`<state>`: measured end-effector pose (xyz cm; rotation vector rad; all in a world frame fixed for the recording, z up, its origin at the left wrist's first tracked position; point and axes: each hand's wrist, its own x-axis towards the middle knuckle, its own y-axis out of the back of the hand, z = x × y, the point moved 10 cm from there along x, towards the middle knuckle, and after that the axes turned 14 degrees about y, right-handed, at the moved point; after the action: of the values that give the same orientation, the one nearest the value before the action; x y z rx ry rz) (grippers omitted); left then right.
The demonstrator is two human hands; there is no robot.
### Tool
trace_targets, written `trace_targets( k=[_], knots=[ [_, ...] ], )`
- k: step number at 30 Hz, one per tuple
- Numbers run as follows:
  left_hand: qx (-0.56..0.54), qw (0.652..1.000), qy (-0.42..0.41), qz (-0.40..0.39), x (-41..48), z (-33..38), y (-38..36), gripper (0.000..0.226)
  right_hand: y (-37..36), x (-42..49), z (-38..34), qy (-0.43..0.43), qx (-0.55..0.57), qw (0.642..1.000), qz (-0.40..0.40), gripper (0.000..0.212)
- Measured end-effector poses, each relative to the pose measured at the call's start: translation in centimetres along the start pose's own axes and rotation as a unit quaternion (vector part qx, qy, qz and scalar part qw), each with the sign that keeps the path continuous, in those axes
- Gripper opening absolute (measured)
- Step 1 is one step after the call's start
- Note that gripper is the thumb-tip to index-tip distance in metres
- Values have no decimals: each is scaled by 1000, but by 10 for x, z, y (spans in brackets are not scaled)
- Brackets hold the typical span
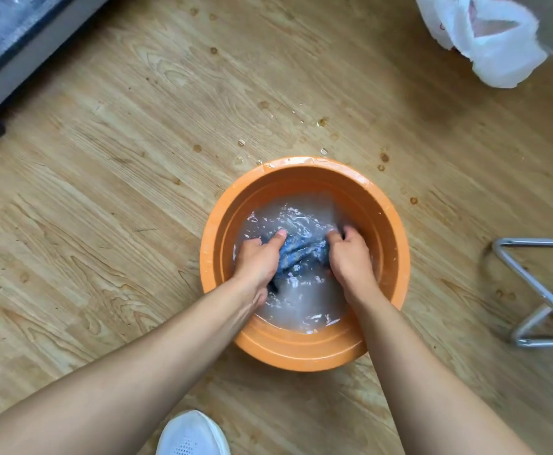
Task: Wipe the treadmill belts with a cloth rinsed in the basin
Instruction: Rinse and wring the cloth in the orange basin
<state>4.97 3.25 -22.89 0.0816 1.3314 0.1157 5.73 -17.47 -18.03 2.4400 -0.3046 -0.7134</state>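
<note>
Cloth (296,252), blue and bunched, lies in the basin (304,356), partly under cloudy, rippled water (301,303), stretched between both hands. The left hand (258,257) grips its left end: the thumb lies straight along the top of the cloth and the fingers curl under it, where they are hidden. The right hand (350,257) grips the right end with its fingers curled over the cloth, their tips hidden in the folds and water. Both bare forearms reach in over the near rim. The orange basin stands on a wooden floor (120,192), with drops (322,121) scattered on the boards just beyond its far rim. The treadmill (22,60) shows at the top left corner, well apart from the basin. A white bag (488,44) lies at the top right, a metal frame (537,290) stands at the right edge, and a white shoe (191,435) is at the bottom, near the basin.
</note>
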Motion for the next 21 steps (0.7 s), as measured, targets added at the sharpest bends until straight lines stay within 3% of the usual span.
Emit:
trace_targets(
  k=[1,4,6,8,10,16,21],
  knots=[
    [5,1000,-13,-1,-7,4,-3,91,1,-2,-9,32,12,999,4,27],
    [1,998,-56,4,-27,17,-11,56,-9,-18,-40,107,60,992,-22,31],
    [-67,997,-33,-35,-30,18,-23,40,-25,-27,-57,145,84,985,-44,18],
    [-123,991,13,-54,-37,18,-27,45,-35,-27,-62,165,48,985,-36,18],
    [-149,986,45,-64,-37,17,-27,47,-38,-24,-64,153,26,988,-17,22],
    [-110,993,41,-28,-31,27,-7,42,-60,-12,-66,87,35,995,-22,20],
    [-75,996,-14,-53,-44,14,-7,21,-44,17,-45,82,-57,994,-50,25]
  ],
)
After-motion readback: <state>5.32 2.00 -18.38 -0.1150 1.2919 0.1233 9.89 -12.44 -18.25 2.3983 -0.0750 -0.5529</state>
